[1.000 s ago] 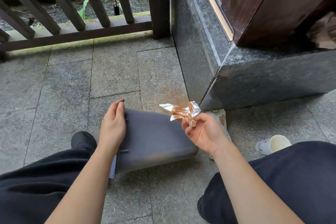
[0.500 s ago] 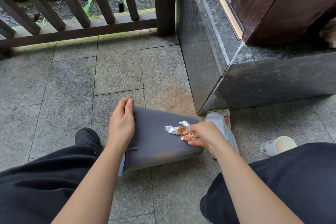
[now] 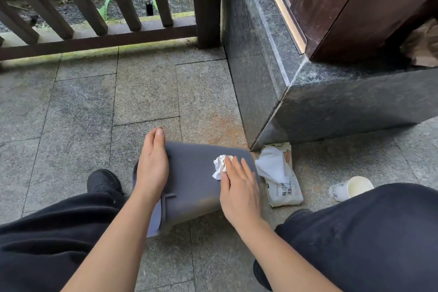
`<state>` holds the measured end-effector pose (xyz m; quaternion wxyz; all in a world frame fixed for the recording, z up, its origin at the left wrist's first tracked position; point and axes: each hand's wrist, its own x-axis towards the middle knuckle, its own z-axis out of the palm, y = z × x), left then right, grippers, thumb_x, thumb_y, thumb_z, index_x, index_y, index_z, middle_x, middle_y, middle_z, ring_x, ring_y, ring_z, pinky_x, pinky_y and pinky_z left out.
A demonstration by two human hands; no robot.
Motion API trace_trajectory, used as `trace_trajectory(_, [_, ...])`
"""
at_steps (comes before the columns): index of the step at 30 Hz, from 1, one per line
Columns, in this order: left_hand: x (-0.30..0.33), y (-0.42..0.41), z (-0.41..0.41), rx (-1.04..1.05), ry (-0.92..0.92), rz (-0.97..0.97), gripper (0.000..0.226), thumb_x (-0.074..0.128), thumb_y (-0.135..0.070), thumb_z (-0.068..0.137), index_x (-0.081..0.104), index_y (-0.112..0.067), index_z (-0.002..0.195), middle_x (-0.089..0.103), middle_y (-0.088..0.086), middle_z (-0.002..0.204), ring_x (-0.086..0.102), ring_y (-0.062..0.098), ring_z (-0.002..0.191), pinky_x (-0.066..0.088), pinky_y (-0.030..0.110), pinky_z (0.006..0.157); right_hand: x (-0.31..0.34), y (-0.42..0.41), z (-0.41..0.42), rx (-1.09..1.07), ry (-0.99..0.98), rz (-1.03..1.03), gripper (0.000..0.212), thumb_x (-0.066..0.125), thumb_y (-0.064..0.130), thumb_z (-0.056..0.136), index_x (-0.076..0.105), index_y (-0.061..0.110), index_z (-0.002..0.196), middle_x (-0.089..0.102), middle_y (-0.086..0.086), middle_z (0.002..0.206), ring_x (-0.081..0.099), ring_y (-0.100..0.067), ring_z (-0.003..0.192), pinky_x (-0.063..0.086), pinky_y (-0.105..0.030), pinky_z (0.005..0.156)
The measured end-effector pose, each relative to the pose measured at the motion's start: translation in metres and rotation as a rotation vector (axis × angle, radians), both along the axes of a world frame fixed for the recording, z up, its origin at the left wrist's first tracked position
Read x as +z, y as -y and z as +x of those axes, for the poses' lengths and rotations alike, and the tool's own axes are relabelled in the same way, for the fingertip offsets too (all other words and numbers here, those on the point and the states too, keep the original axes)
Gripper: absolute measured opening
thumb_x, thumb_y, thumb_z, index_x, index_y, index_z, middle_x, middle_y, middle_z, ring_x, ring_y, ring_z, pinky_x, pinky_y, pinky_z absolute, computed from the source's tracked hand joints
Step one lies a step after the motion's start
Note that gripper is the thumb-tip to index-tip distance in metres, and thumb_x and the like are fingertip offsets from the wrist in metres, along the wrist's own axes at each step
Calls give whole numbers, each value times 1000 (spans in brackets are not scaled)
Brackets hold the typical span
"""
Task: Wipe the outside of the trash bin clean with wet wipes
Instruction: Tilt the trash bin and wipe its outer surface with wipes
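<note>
The trash bin (image 3: pixel 192 180), a dark grey plastic tub with smooth flat walls, lies on its side on the grey stone paving (image 3: pixel 142 92), low in the centre of the view, its rim end pointing toward the person at about 7 o'clock and its base toward 2 o'clock. The left hand (image 3: pixel 152 166) lies flat over the bin's upper wall near the rim end, fingers together and stretched out, pressing down rather than curled round anything. The right hand (image 3: pixel 239 187) rests palm-down on the same wall toward the base end, fingers (image 3: pixel 233 166) spread and flattened onto a crumpled white wet wipe (image 3: pixel 220 166) already stained orange-brown; the wipe is pinned under the fingertips against the plastic, not pinched.

Just beside the bin's base, at 3 o'clock from it, lies a soft white pack of wet wipes (image 3: pixel 282 180) with a fresh sheet pulled up from its opening, and further out at 3 o'clock a white paper cup (image 3: pixel 350 187) lies tipped over near the person's dark trouser leg (image 3: pixel 367 232).

Risks, as I judge them: the wipe looks well loaded with grime, so further strokes may smear dirt back across the wall instead of lifting it. The bin rests on one wall only, so a hard sideways stroke could roll or skid it if the left hand's downward press eases. A long stroke toward the base could also run the hand into the pack.
</note>
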<state>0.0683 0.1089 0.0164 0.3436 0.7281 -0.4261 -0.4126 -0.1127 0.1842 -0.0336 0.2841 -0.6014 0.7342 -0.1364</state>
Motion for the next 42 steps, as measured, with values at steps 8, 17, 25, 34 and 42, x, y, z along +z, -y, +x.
trace_trajectory(8, [0,0,2,-47,-83,2,66,23,-69,98,27,-36,155,27,-29,140,23,-10,128,16,11,99,18,10,39,281,207,-109,56,25,19,105,8,23,158,-2,5,166,-7,-9,152,-1,-38,124])
trace_trajectory(17, [1,5,-12,-193,-41,-58,56,31,-49,106,16,-37,158,17,-27,155,15,-20,132,12,0,100,5,18,20,228,107,-254,64,39,3,92,38,28,151,28,-1,161,29,-23,148,11,-47,123])
trace_trajectory(25, [-3,4,-2,-135,-54,23,57,29,-65,99,18,-51,153,20,-29,155,18,-9,135,12,22,107,-12,16,-14,-83,-16,85,62,30,5,96,23,23,155,7,3,166,10,-21,152,22,-42,121])
trace_trajectory(34, [5,0,-19,-106,-77,-51,40,27,-51,106,51,-38,136,51,-20,132,45,-5,120,30,-1,87,35,7,50,251,410,-407,42,51,11,100,51,8,142,46,-4,151,40,-13,142,23,-37,121])
trace_trajectory(42, [5,6,-7,-72,-16,-12,39,29,-50,105,49,-40,138,46,-21,131,38,-10,109,24,-1,75,1,26,18,60,283,-427,31,64,6,91,71,10,121,67,-3,128,62,-17,120,38,-29,113])
